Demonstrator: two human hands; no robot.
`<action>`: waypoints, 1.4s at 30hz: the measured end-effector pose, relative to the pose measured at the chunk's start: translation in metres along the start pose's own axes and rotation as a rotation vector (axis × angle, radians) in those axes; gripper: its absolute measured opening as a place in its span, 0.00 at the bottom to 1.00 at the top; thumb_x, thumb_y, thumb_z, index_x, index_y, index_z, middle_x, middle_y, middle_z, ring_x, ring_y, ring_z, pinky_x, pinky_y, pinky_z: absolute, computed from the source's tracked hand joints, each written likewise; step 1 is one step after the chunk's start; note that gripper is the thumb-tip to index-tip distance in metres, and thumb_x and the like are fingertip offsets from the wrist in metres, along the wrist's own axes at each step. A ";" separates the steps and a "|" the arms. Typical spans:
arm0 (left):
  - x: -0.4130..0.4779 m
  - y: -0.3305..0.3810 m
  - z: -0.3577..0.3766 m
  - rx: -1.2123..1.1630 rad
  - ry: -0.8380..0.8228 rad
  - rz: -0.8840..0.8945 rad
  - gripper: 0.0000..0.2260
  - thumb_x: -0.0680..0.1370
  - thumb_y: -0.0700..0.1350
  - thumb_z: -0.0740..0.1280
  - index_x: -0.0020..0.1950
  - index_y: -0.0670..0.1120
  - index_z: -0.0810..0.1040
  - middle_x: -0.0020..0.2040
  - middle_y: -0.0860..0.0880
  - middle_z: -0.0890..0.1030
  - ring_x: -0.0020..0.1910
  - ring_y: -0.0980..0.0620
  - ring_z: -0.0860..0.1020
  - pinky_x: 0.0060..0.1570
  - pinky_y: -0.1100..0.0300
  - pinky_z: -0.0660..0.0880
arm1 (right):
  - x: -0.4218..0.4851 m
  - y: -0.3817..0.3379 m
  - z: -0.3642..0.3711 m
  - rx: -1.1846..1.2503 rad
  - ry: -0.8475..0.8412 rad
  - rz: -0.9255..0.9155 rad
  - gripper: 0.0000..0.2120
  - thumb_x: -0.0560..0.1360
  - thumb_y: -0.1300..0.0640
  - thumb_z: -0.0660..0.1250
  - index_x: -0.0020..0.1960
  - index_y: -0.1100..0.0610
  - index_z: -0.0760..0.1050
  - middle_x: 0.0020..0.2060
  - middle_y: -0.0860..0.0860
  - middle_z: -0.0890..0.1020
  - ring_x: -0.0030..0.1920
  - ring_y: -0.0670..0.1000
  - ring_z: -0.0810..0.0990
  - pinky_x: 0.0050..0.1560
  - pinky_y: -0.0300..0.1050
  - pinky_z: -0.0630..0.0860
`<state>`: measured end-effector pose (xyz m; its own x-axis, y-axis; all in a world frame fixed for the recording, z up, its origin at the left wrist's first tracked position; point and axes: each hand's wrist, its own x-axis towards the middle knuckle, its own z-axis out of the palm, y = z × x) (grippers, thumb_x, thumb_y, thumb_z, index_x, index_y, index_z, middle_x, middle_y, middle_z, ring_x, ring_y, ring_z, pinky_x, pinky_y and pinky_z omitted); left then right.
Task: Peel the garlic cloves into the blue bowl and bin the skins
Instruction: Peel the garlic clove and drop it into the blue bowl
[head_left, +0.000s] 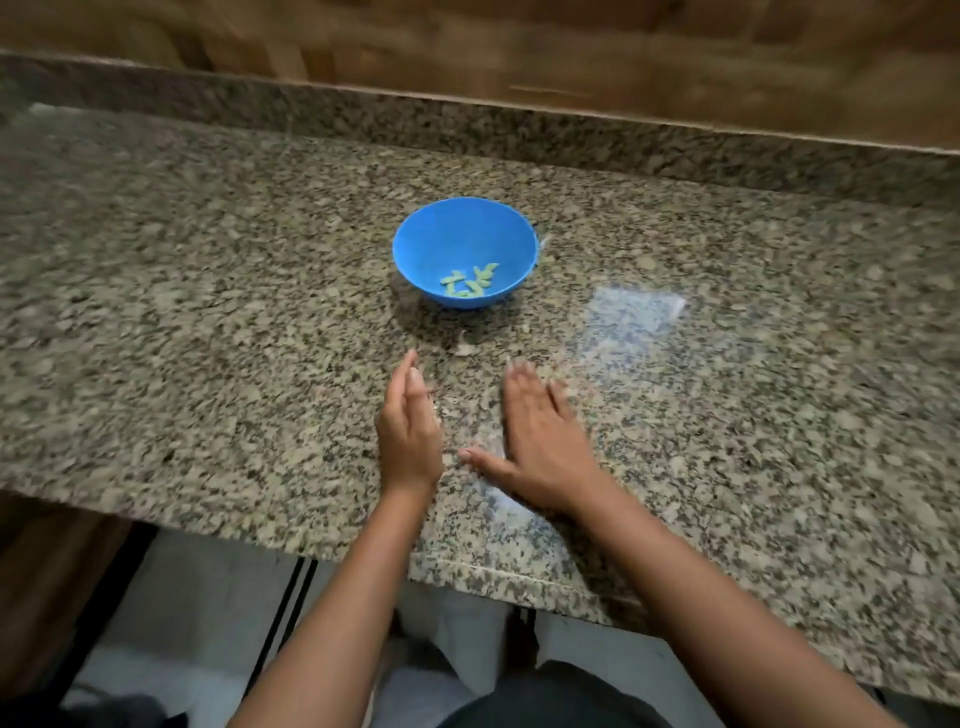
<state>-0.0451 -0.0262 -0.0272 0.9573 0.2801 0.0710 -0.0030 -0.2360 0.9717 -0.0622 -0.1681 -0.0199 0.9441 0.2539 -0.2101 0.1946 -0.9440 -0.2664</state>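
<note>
A: Hands, how are they seen?
B: L hand (408, 431) is held on edge nr the counter's front, fingers straight, palm turned inward, nothing gripped. R hand (540, 441) is laid flat beside it, palm down, fingers spread, blurred; nothing gripped.
A: Beyond them?
B: A pale scrap (466, 347), poss. skin, is seen on the granite counter (208, 312), just past the fingertips.
A: Bowl?
B: Blue bowl (457, 228) is set upright further back, mid-counter, well apart from both hands. Cloves (470, 281), tinted greenish, are seen in its bottom. Wood panelling (519, 41) is seen behind.
</note>
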 end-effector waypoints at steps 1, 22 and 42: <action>0.001 -0.001 -0.001 -0.017 0.002 -0.019 0.24 0.81 0.52 0.50 0.71 0.41 0.67 0.60 0.51 0.77 0.56 0.68 0.74 0.51 0.81 0.65 | 0.000 -0.001 0.000 0.006 -0.011 -0.061 0.49 0.70 0.26 0.43 0.73 0.59 0.29 0.71 0.53 0.31 0.74 0.51 0.33 0.69 0.45 0.29; 0.001 -0.002 -0.013 -0.456 0.365 -0.184 0.21 0.84 0.48 0.45 0.68 0.40 0.69 0.65 0.44 0.74 0.64 0.53 0.74 0.64 0.64 0.69 | 0.036 -0.013 -0.002 -0.031 0.009 -0.241 0.59 0.64 0.21 0.49 0.71 0.59 0.24 0.72 0.55 0.30 0.73 0.52 0.32 0.72 0.47 0.36; 0.004 0.002 -0.033 -1.007 0.485 -0.442 0.22 0.83 0.52 0.48 0.66 0.38 0.70 0.62 0.40 0.77 0.60 0.47 0.77 0.62 0.56 0.73 | 0.045 -0.041 0.003 0.140 0.012 -0.458 0.26 0.76 0.63 0.63 0.72 0.54 0.64 0.73 0.49 0.63 0.73 0.50 0.60 0.74 0.44 0.52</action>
<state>-0.0508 0.0053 -0.0171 0.7248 0.5255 -0.4455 -0.1328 0.7411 0.6581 -0.0285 -0.1169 -0.0209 0.7725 0.6343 -0.0309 0.5546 -0.6974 -0.4539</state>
